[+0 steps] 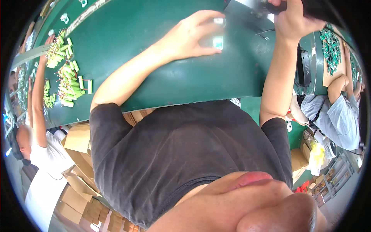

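Observation:
My left hand is over the green table, thumb and fingers curved around a small clear piece with white and green parts. Its fingertips reach the piece's two ends; blur hides its exact kind. My right hand is raised at the upper right, fingers curled and partly cut off by the picture's edge. What it grips, if anything, is hidden. A blurred dark and silvery thing lies between the two hands, with thin dark wire-like leads beside it.
Green cylinders with red wires lie piled on the green table at the left, near a co-worker's arm. At the right are a black power adapter, many green circuit boards and another person's arm. Cardboard boxes stand below.

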`<state>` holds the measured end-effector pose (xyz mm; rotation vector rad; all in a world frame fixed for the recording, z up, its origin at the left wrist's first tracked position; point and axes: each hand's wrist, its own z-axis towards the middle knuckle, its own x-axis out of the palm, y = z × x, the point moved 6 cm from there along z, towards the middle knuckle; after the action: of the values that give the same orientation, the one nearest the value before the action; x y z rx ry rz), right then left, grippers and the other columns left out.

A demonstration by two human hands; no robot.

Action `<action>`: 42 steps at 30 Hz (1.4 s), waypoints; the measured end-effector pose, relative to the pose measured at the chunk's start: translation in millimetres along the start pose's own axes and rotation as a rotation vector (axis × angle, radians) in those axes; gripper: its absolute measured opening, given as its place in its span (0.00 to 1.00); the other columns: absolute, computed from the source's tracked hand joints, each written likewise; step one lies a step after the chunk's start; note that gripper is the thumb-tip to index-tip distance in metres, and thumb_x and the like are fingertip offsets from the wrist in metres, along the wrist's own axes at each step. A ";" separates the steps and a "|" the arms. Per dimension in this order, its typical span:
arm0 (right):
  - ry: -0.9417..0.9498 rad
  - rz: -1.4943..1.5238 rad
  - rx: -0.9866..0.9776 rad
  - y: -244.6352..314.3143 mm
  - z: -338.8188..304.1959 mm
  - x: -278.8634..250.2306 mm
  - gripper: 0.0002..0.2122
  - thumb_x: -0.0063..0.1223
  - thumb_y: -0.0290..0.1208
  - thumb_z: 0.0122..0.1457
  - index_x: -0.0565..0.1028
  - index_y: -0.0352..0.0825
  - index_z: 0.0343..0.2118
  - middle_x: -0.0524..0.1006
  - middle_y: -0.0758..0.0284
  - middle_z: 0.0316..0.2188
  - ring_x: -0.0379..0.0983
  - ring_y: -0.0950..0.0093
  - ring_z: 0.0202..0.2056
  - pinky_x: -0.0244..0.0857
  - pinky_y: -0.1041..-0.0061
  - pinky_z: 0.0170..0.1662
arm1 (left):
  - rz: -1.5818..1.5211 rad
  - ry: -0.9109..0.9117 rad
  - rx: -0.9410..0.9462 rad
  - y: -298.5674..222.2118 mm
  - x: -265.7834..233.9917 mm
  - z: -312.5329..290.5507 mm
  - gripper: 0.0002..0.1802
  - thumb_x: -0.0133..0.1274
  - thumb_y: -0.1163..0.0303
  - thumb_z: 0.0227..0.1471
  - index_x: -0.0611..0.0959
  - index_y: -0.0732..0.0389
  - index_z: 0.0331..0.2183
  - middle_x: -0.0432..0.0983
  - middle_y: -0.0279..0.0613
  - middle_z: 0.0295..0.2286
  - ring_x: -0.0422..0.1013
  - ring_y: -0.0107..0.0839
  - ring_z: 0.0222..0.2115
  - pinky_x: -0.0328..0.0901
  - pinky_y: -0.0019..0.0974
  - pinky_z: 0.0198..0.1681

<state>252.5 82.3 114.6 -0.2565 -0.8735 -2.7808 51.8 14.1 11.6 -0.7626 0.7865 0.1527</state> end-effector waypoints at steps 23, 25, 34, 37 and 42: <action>0.158 0.178 0.281 -35.2 -73.5 56.6 0.27 0.50 0.14 0.61 0.56 0.30 0.61 0.70 0.65 0.18 0.65 0.77 0.15 0.62 0.78 0.22 | -0.010 -0.032 0.131 -2.1 -10.6 -2.5 0.14 0.71 0.65 0.41 0.86 0.64 0.27 0.70 0.63 0.53 0.70 0.58 0.55 0.68 0.48 0.57; 0.154 0.173 0.269 -35.5 -75.7 56.5 0.26 0.50 0.14 0.60 0.56 0.30 0.61 0.70 0.66 0.18 0.65 0.78 0.16 0.62 0.79 0.22 | -0.011 -0.025 0.130 -2.2 -10.2 -2.2 0.14 0.71 0.65 0.41 0.86 0.64 0.27 0.71 0.62 0.53 0.70 0.58 0.55 0.68 0.48 0.57; 0.185 0.148 0.314 -38.7 -81.6 57.1 0.25 0.50 0.14 0.60 0.58 0.30 0.60 0.70 0.66 0.20 0.65 0.80 0.16 0.61 0.81 0.22 | -0.007 0.000 0.124 -6.0 -9.3 1.1 0.13 0.70 0.65 0.41 0.85 0.64 0.25 0.72 0.57 0.51 0.69 0.55 0.55 0.69 0.47 0.55; 0.218 0.143 0.334 -40.7 -82.9 57.6 0.26 0.50 0.14 0.60 0.57 0.30 0.60 0.71 0.66 0.20 0.65 0.80 0.16 0.61 0.82 0.22 | 0.005 0.009 0.125 -7.1 -8.9 2.7 0.12 0.70 0.66 0.41 0.85 0.63 0.25 0.72 0.56 0.50 0.69 0.54 0.56 0.69 0.47 0.55; 0.161 0.161 0.340 -37.6 -83.5 57.7 0.26 0.50 0.13 0.60 0.57 0.31 0.60 0.71 0.67 0.20 0.65 0.80 0.16 0.61 0.81 0.23 | 0.028 0.002 0.099 -10.5 -9.9 0.8 0.12 0.70 0.66 0.41 0.85 0.63 0.25 0.72 0.57 0.51 0.68 0.54 0.56 0.69 0.46 0.55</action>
<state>179.0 55.3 39.9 -0.0425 -1.2029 -2.4167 49.3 8.5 24.7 -0.6581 0.8014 0.1368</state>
